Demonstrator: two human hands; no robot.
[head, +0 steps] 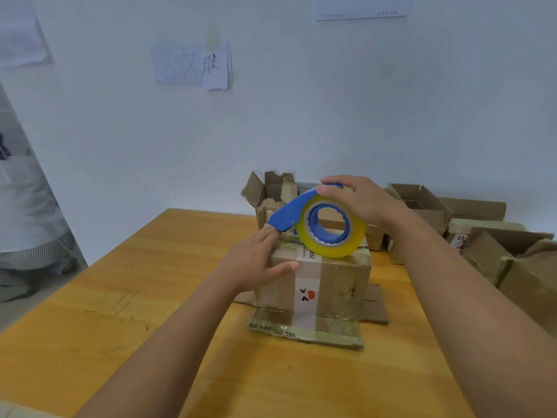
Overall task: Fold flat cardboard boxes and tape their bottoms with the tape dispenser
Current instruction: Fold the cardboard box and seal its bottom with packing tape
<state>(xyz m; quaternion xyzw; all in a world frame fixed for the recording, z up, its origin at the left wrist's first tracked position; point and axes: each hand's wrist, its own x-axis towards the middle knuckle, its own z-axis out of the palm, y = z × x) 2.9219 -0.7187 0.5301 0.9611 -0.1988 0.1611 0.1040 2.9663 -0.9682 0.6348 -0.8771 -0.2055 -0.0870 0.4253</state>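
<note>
Brown cardboard box (pixel 319 273) stands at frame centre on the wooden surface (pixel 120 297). Your left hand (pixel 256 260) lies flat, steadying it; your right hand (pixel 358 200) grips the blue tape dispenser (pixel 319 227) atop it. Taping underway; next, draw along the seam.

Single head-worn wide-angle view, looking forward and slightly down from the person's own eye level. Both forearms are entering from 6 o'clock, reaching toward centre. The wooden table (pixel 126 297) is filling the lower half, running up from 6 o'clock; the white wall (pixel 331 110) is taking the upper half toward 12 o'clock. Camera is sitting close, at arm's reach of the cardboard box (pixel 337 279) just below centre. Edges are bending from lens distortion. No second view, so no overlap.
</note>
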